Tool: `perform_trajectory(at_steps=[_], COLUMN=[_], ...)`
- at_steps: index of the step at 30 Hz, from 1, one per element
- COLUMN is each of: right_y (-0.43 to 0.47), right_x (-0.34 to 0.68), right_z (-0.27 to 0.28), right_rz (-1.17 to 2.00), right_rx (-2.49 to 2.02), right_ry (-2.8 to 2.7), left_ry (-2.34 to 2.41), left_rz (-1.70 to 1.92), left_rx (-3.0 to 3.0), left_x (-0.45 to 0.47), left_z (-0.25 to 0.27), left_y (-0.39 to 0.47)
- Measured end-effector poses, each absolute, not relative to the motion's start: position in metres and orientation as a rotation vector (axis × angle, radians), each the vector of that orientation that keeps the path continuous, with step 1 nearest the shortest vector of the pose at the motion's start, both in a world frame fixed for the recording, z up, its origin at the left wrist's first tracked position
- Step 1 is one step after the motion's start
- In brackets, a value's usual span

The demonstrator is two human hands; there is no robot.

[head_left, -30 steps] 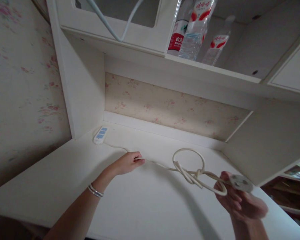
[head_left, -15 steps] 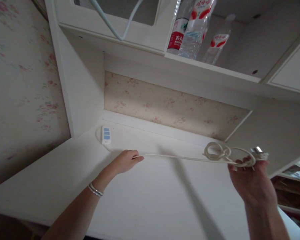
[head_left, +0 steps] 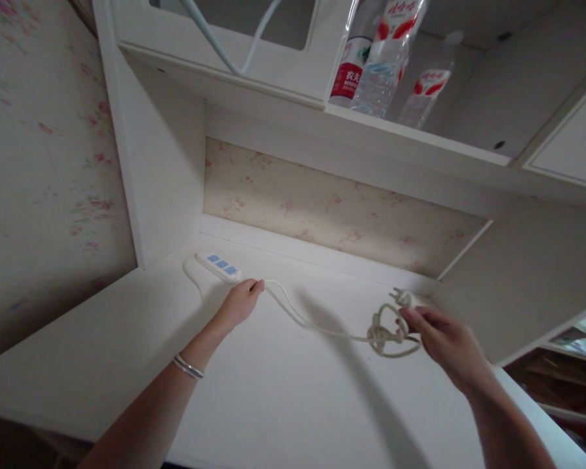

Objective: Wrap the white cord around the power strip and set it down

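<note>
The power strip (head_left: pixel 219 267) is laid toward the back left of the bench (head_left: pixel 297 397), socket faces upward. Its weight is apparently borne by the surface, so that both hands are left available for the cord (head_left: pixel 317 327).

The left hand (head_left: pixel 239 301) is positioned just beside the strip's near end, with thumb and fingers pinched together on the cord; whether the strip is also touched cannot be told. An anchoring function is suggested by this grip. At the strip's far end, a length of cord is bent back and hidden behind the left hand.

The right hand (head_left: pixel 444 335) is clamped by thumb and fingertips on the cord, close to the plug (head_left: pixel 404 298). The plug is kept above the fingertips, prongs facing left, probably to hold it clear of the loops. The looped bundle (head_left: pixel 383 335) is suspended just left of the fingertips; its exact crossings are too blurred to trace.

Between the hands, the cord is left in a slack curve, so little pull should be applied to the strip or the bundle.

Bottles (head_left: pixel 378 78) are stored in the compartment (head_left: pixel 488 98) above, well apart from the hands.
</note>
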State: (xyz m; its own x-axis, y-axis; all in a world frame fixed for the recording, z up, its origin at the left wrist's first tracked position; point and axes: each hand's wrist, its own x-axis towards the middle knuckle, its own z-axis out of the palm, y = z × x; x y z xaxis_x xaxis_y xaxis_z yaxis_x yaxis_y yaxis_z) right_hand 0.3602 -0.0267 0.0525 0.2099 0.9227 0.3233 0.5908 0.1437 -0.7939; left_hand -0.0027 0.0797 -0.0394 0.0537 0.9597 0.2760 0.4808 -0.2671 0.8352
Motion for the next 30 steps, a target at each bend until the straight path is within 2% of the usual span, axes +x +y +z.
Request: perform_trajectory(at_steps=[5, 13, 19, 23, 30], right_y=[-0.010, 0.017, 0.018, 0.021, 0.048], right_x=[0.279, 0.179, 0.154, 0.151, 0.152], right_z=[0.055, 0.050, 0.062, 0.069, 0.063], right_rz=[0.798, 1.059, 1.115, 1.122, 1.379], right_rx=[-1.476, -1.307, -1.230, -1.179, -1.095], right_ry=[-1.728, -1.565, -1.465, -1.385, -1.141], left_ry=[1.101, 0.586, 0.775, 0.729, 0.602], left_rz=[1.150, 0.923, 1.027, 1.016, 0.977], left_rx=[1.565, 1.627, 1.747, 1.664, 1.518], left_x=[0.006, 0.018, 0.017, 0.012, 0.014], left_z=[-0.025, 0.002, -0.006, -0.007, -0.011], left_y=[0.064, 0.026, 0.026, 0.027, 0.027])
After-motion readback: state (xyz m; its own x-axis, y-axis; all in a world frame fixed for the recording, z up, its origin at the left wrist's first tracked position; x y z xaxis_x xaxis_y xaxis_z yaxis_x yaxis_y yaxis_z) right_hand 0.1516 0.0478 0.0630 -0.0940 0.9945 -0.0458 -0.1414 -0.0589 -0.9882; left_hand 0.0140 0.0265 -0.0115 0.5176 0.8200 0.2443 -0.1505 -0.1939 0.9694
